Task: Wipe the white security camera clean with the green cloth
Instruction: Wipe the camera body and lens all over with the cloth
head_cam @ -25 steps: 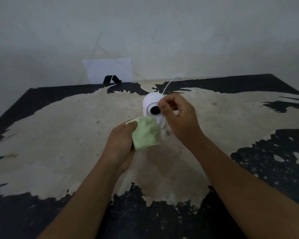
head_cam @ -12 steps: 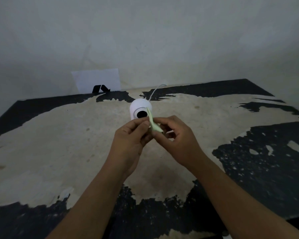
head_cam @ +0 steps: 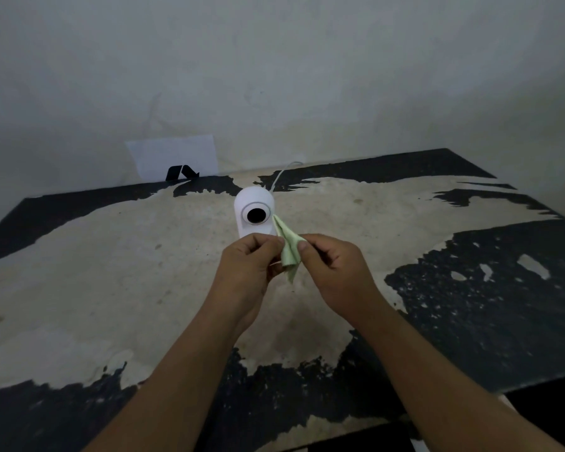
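Observation:
A white security camera (head_cam: 254, 206) with a round black lens stands upright on the table, facing me, its base hidden behind my left hand. The small pale green cloth (head_cam: 287, 246) hangs bunched between my hands, just in front of the camera and slightly to its right; its top corner reaches up to the camera's lower right side. My left hand (head_cam: 247, 265) pinches the cloth from the left with thumb and fingertips. My right hand (head_cam: 335, 272) pinches it from the right.
The worn table (head_cam: 111, 288) has a pale top with black peeling patches; its right and front edges are in view. A thin white cable (head_cam: 282, 172) runs from the camera to the wall. A white paper with a black mark (head_cam: 173, 161) leans against the wall.
My right hand left the camera and took hold of the cloth with the left hand. The cloth went from a spread sheet to a narrow bunch between both hands, near the camera.

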Demonstrator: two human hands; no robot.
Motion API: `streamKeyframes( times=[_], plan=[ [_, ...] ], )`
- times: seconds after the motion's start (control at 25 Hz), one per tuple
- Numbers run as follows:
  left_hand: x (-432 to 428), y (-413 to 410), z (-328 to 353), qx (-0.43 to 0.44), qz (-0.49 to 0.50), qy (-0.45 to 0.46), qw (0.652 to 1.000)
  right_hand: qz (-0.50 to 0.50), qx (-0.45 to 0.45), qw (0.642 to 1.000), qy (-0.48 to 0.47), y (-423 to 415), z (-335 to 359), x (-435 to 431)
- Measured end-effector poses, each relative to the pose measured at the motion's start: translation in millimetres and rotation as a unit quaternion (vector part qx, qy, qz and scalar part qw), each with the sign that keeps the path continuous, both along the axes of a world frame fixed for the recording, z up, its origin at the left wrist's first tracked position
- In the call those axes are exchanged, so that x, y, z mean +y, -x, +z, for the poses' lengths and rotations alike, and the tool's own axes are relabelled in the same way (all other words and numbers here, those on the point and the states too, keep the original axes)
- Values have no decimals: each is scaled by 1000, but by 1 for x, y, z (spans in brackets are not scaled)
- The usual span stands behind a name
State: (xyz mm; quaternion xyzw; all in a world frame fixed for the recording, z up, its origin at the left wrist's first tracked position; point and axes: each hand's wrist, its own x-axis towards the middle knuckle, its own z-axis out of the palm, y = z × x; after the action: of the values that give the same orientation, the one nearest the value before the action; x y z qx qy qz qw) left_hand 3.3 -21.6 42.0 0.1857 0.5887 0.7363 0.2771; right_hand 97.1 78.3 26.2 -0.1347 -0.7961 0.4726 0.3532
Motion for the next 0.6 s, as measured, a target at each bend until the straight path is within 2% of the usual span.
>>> streamKeyframes(
  times=[0.12,0.24,0.32,0.4,0.44,0.52,0.6],
  plan=[
    [0,-1,-5,-13,-3,6,1000,-48,-4,998,29,-5,4,11],
    [5,-11,-12,-43,-63,18,997,-113,-24,990,84,-12,15,36],
    [12,-26,-17,-64,-112,28,991,-137,-56,987,55,-13,23,59],
    [16,-39,-20,-44,-166,54,984,-133,-122,983,-27,-5,30,81],
    [16,-41,-23,14,-197,97,975,-118,-169,976,-75,1,31,91],
    [11,-33,-26,197,-228,212,930,-64,-269,948,-156,20,25,105],
    [2,-13,-29,340,-163,290,879,-7,-352,915,-200,43,7,112]
  ],
)
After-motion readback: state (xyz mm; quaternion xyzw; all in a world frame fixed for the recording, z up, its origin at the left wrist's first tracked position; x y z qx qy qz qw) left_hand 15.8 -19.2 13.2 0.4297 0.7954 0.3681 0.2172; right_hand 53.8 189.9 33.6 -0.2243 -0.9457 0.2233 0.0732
